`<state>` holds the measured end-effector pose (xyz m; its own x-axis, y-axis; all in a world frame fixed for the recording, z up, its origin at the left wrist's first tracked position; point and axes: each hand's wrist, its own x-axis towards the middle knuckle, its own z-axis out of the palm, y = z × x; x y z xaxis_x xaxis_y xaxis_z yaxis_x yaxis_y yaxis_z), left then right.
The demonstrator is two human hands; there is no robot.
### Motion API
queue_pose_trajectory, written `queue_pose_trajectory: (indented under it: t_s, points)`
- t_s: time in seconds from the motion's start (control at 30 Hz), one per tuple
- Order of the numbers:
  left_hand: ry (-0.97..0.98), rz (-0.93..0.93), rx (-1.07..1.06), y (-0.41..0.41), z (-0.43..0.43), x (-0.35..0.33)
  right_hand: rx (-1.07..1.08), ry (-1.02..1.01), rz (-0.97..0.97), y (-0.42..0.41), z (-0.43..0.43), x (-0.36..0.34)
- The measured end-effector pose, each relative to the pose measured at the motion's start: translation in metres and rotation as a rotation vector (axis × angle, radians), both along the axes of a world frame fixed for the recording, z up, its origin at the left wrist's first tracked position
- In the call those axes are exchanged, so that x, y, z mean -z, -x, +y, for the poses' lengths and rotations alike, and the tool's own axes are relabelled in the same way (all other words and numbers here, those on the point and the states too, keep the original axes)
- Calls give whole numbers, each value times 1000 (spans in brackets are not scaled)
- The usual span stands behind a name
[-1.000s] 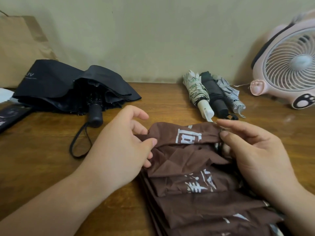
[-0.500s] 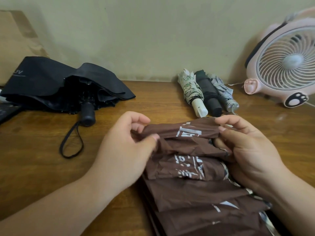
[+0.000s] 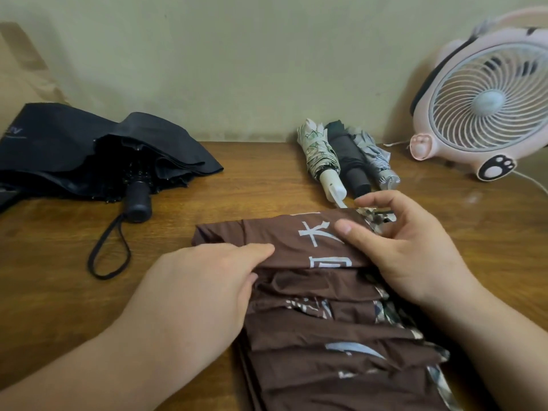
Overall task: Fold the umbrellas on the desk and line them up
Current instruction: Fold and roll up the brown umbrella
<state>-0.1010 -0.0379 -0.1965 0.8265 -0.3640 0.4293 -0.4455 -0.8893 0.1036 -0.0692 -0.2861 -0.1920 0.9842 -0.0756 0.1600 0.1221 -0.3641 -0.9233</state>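
Observation:
A brown umbrella (image 3: 332, 330) with white lettering lies collapsed on the wooden desk (image 3: 237, 185) in front of me, its panels loose in pleats. My left hand (image 3: 207, 280) pinches the left side of the top brown panel between thumb and fingers. My right hand (image 3: 403, 247) grips the right end of the same panel, thumb on top. Three folded umbrellas lie side by side at the back: a cream patterned one (image 3: 320, 158), a black one (image 3: 350, 158) and a grey one (image 3: 376, 161). A black umbrella (image 3: 89, 152) lies unfolded at the left, its handle and strap (image 3: 109, 250) toward me.
A pink desk fan (image 3: 486, 105) stands at the back right against the wall, its white cord (image 3: 530, 182) trailing right. A brown paper bag (image 3: 20, 69) leans behind the black umbrella at the far left.
Both hands have drawn the top brown panel flat and wider; the left hand slid down and left along it, the right hand's thumb now lies on top.

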Motion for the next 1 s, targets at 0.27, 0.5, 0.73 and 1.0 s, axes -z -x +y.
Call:
queue_pose_trajectory:
  t_s: [0.27, 0.5, 0.73, 1.0]
  points:
    - [11, 70, 137, -10, 15, -5, -116, 343, 48, 3, -6, -9]
    - [226, 88, 364, -37, 1, -66, -112, 397, 33, 1, -7, -6]
    - [-232, 187, 367, -42, 21, -47, -149, 331, 41, -1, -9, -9]
    - [-85, 116, 392, -23, 32, -20, -106, 377, 10, -4, -8, -3]
